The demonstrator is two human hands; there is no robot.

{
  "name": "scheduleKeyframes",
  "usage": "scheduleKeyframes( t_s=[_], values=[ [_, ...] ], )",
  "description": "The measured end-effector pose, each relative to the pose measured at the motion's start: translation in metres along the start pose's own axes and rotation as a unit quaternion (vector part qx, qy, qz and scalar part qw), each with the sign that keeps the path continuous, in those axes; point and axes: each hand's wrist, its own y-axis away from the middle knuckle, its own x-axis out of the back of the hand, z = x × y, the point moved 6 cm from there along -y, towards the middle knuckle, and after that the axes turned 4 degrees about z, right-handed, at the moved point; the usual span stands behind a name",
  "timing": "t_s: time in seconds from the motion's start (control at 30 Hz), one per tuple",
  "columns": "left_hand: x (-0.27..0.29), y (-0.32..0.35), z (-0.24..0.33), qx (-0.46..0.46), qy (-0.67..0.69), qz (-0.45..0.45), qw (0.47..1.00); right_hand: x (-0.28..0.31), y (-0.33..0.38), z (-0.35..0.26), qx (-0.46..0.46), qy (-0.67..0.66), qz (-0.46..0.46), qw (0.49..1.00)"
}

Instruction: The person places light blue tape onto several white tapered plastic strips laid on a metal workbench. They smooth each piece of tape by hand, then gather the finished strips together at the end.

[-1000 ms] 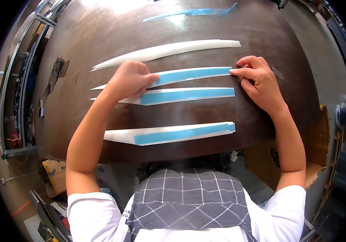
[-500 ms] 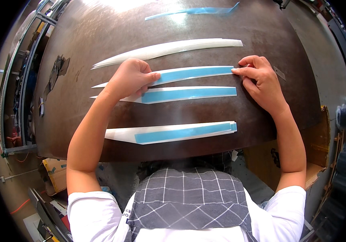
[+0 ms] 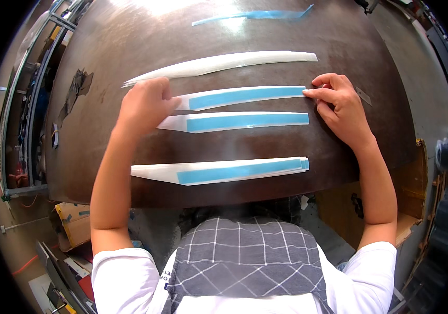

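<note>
A white tapered strip with a blue band [image 3: 245, 98] lies across the table between my hands. My left hand [image 3: 148, 107] is closed over its left part, covering the pointed end and hiding the fingertips. At the squared right end, my right hand [image 3: 341, 107] grips the strip's tip with bent fingers. Just nearer lies a second white strip with a blue band [image 3: 247, 122], its left tip behind my left wrist. Closest to me is a small stack of similar blue-banded strips [image 3: 234, 171]. Beyond my hands rests a stack of plain white strips [image 3: 229, 64].
A loose piece of blue film [image 3: 255, 15] lies at the far side of the brown table [image 3: 224, 146]. Dark scraps [image 3: 75, 91] sit at the left. Metal shelving [image 3: 28, 120] stands left of the table, and a cardboard box [image 3: 396, 193] is below its right edge.
My left hand has slid left along the strip, from the blue band to its white pointed part. My right hand stays at the right end.
</note>
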Motion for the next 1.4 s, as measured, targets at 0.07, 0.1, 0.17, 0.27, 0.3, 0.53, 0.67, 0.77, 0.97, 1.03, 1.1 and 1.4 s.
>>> scheduleKeyframes(
  t_s=[0.07, 0.1, 0.17, 0.27, 0.3, 0.53, 0.67, 0.77, 0.97, 1.03, 1.1, 1.4],
  values=[
    [-0.003, 0.021, 0.021, -0.142, 0.055, 0.111, 0.982, 0.0, 0.001, 0.002, -0.001, 0.001, 0.002, 1.0],
    [-0.008, 0.032, 0.038, -0.215, 0.059, 0.102, 0.969, 0.002, 0.002, 0.002, -0.003, 0.005, 0.002, 1.0],
    [-0.026, 0.048, 0.061, -0.279, 0.041, 0.037, 0.959, 0.003, 0.0, 0.002, 0.009, -0.002, -0.009, 1.0],
    [-0.044, 0.053, 0.065, -0.261, -0.034, 0.02, 0.965, 0.005, -0.001, -0.014, 0.022, 0.046, 0.001, 0.999],
    [-0.045, 0.053, 0.065, -0.262, -0.027, 0.023, 0.964, 0.002, -0.001, -0.025, 0.027, 0.071, 0.009, 0.997],
    [-0.046, 0.052, 0.071, -0.281, 0.018, 0.06, 0.958, -0.068, 0.001, -0.104, 0.094, -0.006, -0.084, 0.992],
    [-0.046, 0.051, 0.072, -0.282, 0.016, 0.057, 0.958, -0.058, 0.008, -0.084, 0.046, 0.042, -0.103, 0.993],
    [-0.045, 0.051, 0.067, -0.264, 0.002, 0.047, 0.963, -0.043, 0.014, -0.063, -0.005, 0.094, -0.106, 0.99],
    [-0.042, 0.058, 0.059, -0.229, -0.035, 0.048, 0.972, -0.03, 0.028, -0.043, -0.045, 0.116, -0.097, 0.988],
    [-0.043, 0.06, 0.058, -0.229, -0.044, 0.051, 0.971, -0.029, 0.031, -0.04, -0.046, 0.104, -0.088, 0.99],
    [-0.044, 0.062, 0.059, -0.229, -0.038, 0.051, 0.971, -0.028, 0.034, -0.04, -0.042, 0.094, -0.075, 0.992],
    [-0.015, 0.03, 0.033, -0.219, 0.101, 0.099, 0.965, 0.007, -0.008, -0.023, -0.046, -0.058, -0.019, 0.997]
  ],
)
